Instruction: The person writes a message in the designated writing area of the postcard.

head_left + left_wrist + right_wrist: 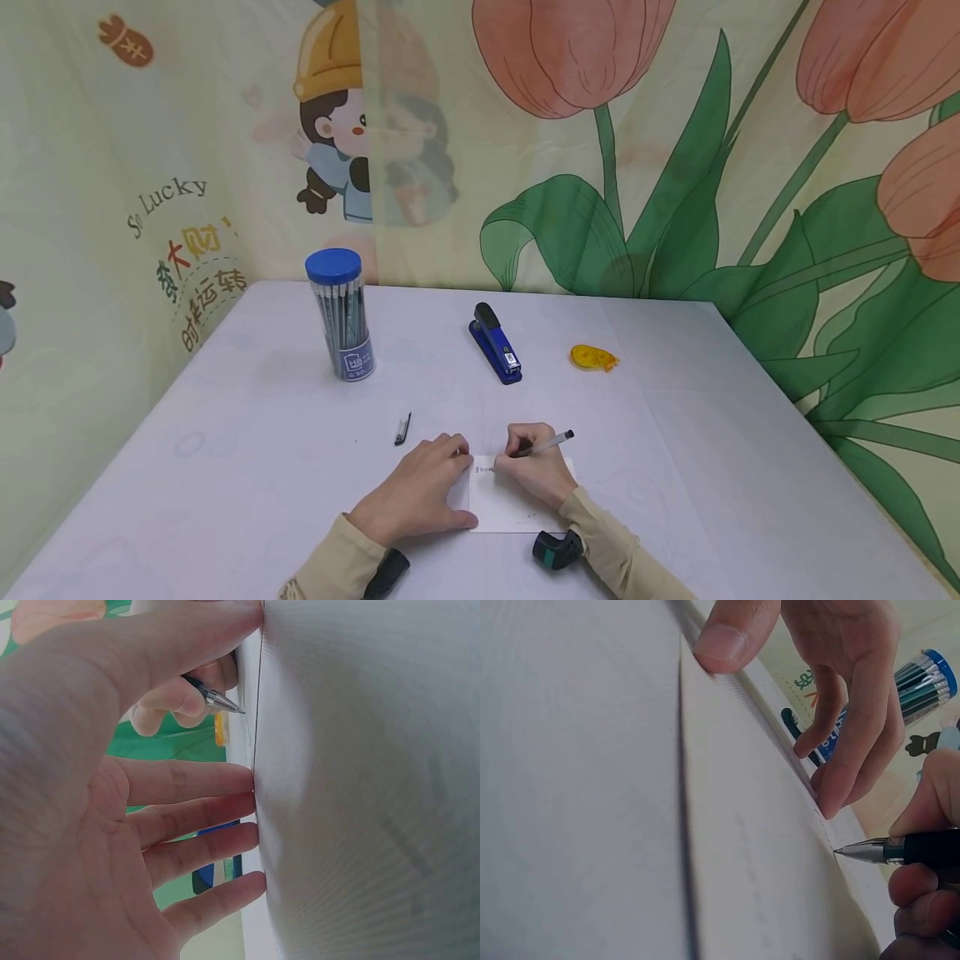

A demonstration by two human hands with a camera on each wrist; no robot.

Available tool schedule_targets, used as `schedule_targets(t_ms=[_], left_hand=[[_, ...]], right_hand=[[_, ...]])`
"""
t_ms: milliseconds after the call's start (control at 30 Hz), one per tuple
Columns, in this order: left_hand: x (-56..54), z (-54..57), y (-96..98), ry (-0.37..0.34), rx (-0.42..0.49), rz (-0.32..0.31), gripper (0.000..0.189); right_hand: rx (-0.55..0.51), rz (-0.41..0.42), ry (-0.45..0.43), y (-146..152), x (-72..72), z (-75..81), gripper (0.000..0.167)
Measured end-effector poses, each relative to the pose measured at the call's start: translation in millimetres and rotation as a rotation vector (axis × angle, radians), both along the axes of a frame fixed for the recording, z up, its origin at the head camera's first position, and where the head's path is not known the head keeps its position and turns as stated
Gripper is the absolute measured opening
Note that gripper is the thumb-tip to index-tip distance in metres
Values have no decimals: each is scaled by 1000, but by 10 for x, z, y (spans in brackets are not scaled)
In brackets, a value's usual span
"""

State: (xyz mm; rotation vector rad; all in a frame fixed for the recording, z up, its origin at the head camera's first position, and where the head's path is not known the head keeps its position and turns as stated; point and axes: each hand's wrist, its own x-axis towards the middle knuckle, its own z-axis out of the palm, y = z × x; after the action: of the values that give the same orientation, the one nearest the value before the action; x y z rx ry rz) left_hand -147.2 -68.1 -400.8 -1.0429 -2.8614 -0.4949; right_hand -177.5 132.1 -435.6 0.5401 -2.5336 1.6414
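Note:
My right hand (536,467) pinches a pen (551,442) with a dark grip and a clear barrel. In the right wrist view the metal pen tip (855,850) meets the sheet near its far edge. A white sheet of paper (506,504) lies flat, with small dark writing at its upper left. My left hand (423,487) rests at the sheet's left side, thumb at the lower left corner and fingertips at the upper left. In the left wrist view its fingers (202,814) reach straight down to the surface, spread apart.
A pen cap (402,429) lies beyond my left hand. Farther back stand a blue-lidded tub of pencils (347,321) at left and a blue stapler (496,343) in the middle. A yellow correction-tape dispenser (592,357) lies right of the stapler on the white tabletop (225,467).

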Motion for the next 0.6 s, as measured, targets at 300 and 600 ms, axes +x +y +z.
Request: schedule_targets(t_ms=[300,600], left_hand=[[3,5,-2,-1,-8,2,60],[-1,3,-1,3,-11,2,60]], right_hand=[[-11,-4,3,-8,7,18,17],[5,13,-7,-3,6,22,17]])
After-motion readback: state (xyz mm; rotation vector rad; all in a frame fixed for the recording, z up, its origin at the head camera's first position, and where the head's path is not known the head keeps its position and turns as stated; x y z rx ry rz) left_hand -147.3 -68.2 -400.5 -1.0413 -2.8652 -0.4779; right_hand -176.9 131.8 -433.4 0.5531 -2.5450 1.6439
